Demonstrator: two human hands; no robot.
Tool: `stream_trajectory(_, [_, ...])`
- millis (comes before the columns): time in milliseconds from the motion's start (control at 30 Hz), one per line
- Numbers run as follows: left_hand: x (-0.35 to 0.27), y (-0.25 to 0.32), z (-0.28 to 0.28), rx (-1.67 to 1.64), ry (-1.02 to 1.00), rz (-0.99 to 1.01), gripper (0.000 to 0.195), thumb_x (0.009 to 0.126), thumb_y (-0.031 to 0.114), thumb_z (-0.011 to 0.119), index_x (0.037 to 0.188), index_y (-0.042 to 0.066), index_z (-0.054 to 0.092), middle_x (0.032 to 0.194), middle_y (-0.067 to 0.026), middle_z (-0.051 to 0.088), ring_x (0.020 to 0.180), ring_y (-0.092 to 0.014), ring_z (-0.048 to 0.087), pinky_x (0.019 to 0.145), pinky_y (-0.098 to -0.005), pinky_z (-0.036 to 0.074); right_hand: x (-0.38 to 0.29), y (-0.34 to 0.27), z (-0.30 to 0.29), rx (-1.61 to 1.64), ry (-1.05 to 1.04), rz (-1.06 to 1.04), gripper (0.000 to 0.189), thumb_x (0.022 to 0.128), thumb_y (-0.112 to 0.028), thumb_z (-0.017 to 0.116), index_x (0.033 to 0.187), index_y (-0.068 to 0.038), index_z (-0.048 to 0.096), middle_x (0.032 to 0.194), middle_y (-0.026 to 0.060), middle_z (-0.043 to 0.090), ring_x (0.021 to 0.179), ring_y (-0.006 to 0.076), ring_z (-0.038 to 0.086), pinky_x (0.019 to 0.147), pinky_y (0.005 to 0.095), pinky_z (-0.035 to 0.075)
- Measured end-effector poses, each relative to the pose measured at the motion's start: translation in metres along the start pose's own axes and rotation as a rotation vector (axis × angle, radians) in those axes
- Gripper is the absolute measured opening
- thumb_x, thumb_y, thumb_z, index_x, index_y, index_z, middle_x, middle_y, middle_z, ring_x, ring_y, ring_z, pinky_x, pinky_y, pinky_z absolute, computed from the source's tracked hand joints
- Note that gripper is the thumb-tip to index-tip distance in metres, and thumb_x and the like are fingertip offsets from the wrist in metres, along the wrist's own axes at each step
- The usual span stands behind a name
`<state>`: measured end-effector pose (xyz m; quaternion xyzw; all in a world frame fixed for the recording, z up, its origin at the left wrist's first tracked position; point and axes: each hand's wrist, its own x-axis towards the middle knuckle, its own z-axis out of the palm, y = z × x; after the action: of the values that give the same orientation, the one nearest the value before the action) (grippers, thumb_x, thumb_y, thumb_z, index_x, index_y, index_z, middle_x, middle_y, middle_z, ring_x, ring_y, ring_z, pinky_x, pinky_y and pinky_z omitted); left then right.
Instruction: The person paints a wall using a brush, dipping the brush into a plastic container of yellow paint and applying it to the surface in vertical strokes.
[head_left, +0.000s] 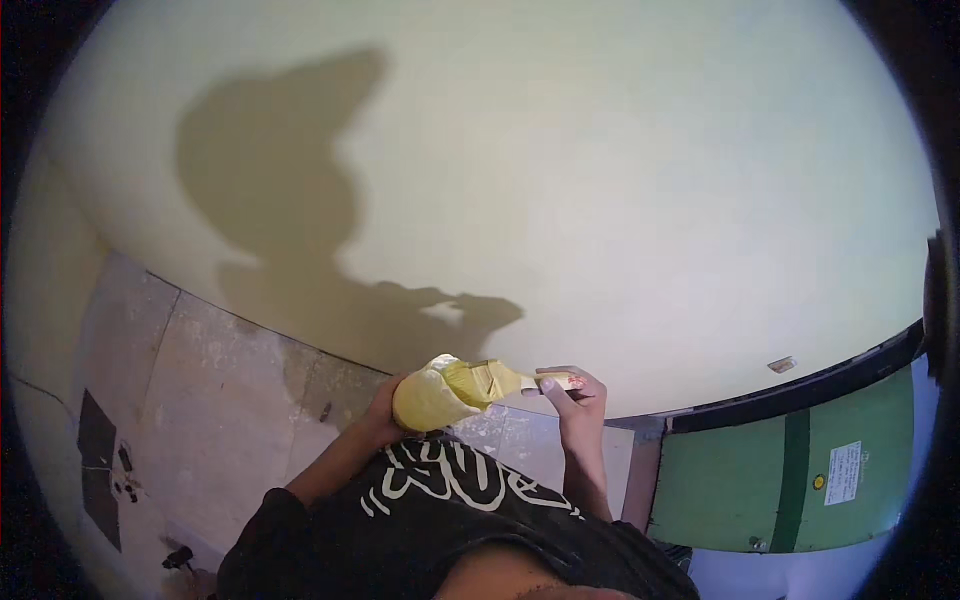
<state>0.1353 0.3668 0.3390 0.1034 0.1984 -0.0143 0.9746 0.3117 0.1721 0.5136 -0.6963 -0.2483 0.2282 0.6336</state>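
My left hand (388, 416) grips a yellow, paint-smeared container (427, 401) tilted in front of my chest. In my right hand (574, 397) is the handle of a flat paintbrush (499, 379), which is coated in yellow and bears red marks near the handle's end. The brush's bristles lie at the mouth of the container, against its inner side; how much paint is inside I cannot tell. Ahead of both hands rises a pale yellow wall (637, 187), on which my shadow falls.
Below the wall is a tiled floor (225, 375) with stains. At the right is a green door (727, 480) with a sheet of paper (844, 472) on it, near a dark frame (750, 414). A small wall plate (781, 365) sits on the wall. Small dark objects (126, 472) lie at left.
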Motion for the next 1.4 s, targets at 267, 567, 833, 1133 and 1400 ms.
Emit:
stream_trajectory(267, [-0.013,-0.011,-0.008,-0.133,-0.009,0.006,0.055,0.095,0.043,0.042,0.136,0.006,0.049,0.135,-0.0158,0.055,0.123,-0.032,0.055,0.103,-0.0499,0.045,-0.003,0.031,0.008,0.299,0.095,-0.054,0.018,0.091,-0.009,0.062,0.099,0.006,0.065,0.081,0.0076,0.067,0.074,0.0131,0.063,0.067,0.0228,0.046])
stream_trajectory(567, [0.01,-0.016,-0.06,-0.113,0.003,0.097,0.055,0.096,0.047,0.04,0.133,0.008,0.051,0.13,-0.0139,0.058,0.118,-0.031,0.058,0.1,-0.0496,0.048,0.021,-0.046,0.0,-0.265,0.203,-0.91,0.022,0.083,-0.002,0.07,0.105,0.004,0.067,0.093,0.0156,0.07,0.084,0.0174,0.064,0.076,0.0299,0.05])
stream_trajectory(833, [-0.004,-0.012,-0.031,-0.048,-0.185,0.137,0.058,0.096,0.052,0.04,0.134,0.01,0.05,0.128,-0.0142,0.058,0.117,-0.03,0.058,0.098,-0.0494,0.049,0.059,-0.141,-0.005,-0.969,0.323,-1.6,0.025,0.081,-0.008,0.075,0.103,-0.001,0.067,0.096,0.0155,0.071,0.086,0.0285,0.067,0.082,0.0392,0.052])
stream_trajectory(1133, [0.002,-0.015,-0.043,-0.01,0.009,0.186,0.059,0.095,0.052,0.045,0.135,0.01,0.047,0.128,-0.0124,0.059,0.119,-0.029,0.057,0.101,-0.046,0.047,0.107,-0.105,-0.025,-1.455,0.419,-1.703,0.034,0.083,-0.024,0.065,0.114,-0.011,0.066,0.112,0.0049,0.069,0.096,0.0167,0.067,0.083,0.0377,0.047])
stream_trajectory(1400, [0.005,-0.019,-0.071,-0.167,-0.139,0.063,0.055,0.092,0.052,0.044,0.13,0.015,0.053,0.119,-0.0115,0.064,0.1,-0.032,0.066,0.064,-0.0538,0.056,0.093,0.021,-0.031,-1.417,0.124,-1.53,0.027,0.084,-0.018,0.067,0.11,-0.011,0.064,0.12,0.0063,0.066,0.102,0.0174,0.066,0.087,0.0408,0.045])
